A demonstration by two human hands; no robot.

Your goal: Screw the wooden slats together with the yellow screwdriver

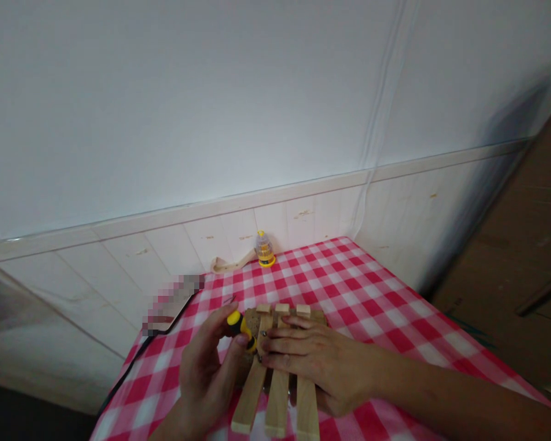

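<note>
My left hand point(206, 364) is closed around a yellow-and-black screwdriver point(235, 324), its lower end tilted toward a wooden piece with three slats point(277, 398). My right hand point(324, 355) lies across the slats with its fingers stretched out, fingertips over the left slat, beside a small metal screw point(263, 334). Short wooden blocks point(282, 308) sit at the far ends of the slats. Under them is a brownish base point(252, 320), mostly covered by my hands and the slats. The screwdriver's tip is hard to make out.
A red-and-white checkered cloth point(340, 275) covers the table. Against the white wall stand a clear-topped yellow bit case point(265, 251) and a curved wooden piece point(232, 266). A phone-like device point(177, 306), partly pixelated, lies at the left edge with a black cable point(128, 370). Brown cardboard point(509, 263) is at right.
</note>
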